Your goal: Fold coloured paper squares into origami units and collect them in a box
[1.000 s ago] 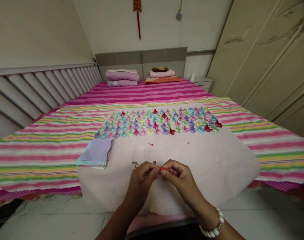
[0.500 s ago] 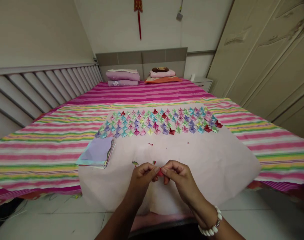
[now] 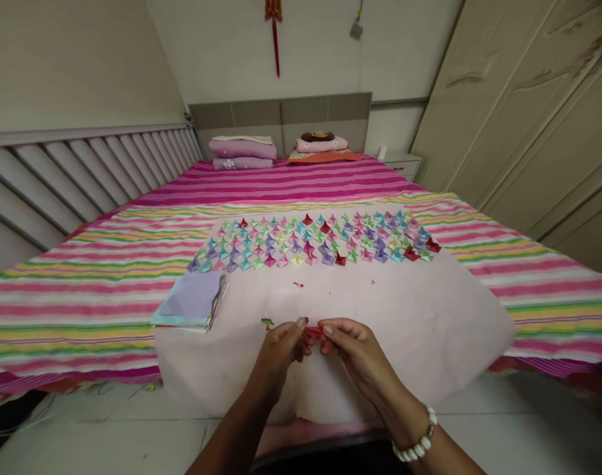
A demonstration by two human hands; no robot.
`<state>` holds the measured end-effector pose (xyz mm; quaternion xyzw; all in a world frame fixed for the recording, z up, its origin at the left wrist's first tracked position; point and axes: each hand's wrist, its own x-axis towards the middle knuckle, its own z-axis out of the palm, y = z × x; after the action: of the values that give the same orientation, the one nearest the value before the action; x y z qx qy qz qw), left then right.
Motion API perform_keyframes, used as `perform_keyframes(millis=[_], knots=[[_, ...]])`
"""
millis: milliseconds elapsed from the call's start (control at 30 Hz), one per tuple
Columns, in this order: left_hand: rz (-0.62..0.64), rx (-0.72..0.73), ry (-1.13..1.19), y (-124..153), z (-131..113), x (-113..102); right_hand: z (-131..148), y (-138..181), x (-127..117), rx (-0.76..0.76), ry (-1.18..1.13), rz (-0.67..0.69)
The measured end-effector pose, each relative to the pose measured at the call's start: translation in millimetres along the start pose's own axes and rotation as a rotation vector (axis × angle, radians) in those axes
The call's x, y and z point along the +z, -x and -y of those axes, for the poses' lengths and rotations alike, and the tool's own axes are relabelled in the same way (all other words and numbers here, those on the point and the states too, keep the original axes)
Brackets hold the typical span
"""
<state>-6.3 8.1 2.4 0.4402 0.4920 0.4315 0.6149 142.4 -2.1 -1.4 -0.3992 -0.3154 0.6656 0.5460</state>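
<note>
My left hand (image 3: pixel 279 348) and my right hand (image 3: pixel 353 348) meet over the near part of a pale pink sheet (image 3: pixel 419 330) spread on the bed. Between their fingertips both pinch a small red piece of folded paper (image 3: pixel 313 331). A white bead bracelet (image 3: pixel 415 443) is on my right wrist. Farther back on the sheet lie several rows of small folded paper shapes (image 3: pixel 313 241) in many colours. A stack of coloured paper squares (image 3: pixel 192 302), purple on top, lies to the left of my hands.
A pink-and-rainbow striped bedspread (image 3: pixel 83 277) covers the bed. Tiny paper scraps (image 3: pixel 267 322) lie near my left hand. Folded bedding (image 3: pixel 242 153) sits at the headboard. A slatted rail runs along the left, a wardrobe (image 3: pixel 528 119) stands right.
Both hands have shifted slightly forward and up with the red paper pinched between them; fingers have regripped it. Nothing else has moved.
</note>
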Motion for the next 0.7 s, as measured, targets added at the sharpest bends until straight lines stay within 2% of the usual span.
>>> perform_keyframes(millis=[133, 200, 267, 567, 700], knots=[[-0.089, 0.374, -0.250, 1, -1, -6, 0, -2, -4, 0.012, -0.016, -0.019], [-0.053, 0.550, -0.381, 1, -2, -8, -1, -4, -5, 0.015, -0.016, -0.022], [0.000, 0.638, -0.479, 0, -2, -10, -2, -6, -6, 0.023, -0.015, -0.020], [0.052, 0.589, -0.618, -21, 4, -8, -14, -21, -17, 0.013, 0.077, -0.004], [0.015, 0.567, -0.657, -30, 7, -8, -19, -31, -26, -0.140, 0.285, -0.062]])
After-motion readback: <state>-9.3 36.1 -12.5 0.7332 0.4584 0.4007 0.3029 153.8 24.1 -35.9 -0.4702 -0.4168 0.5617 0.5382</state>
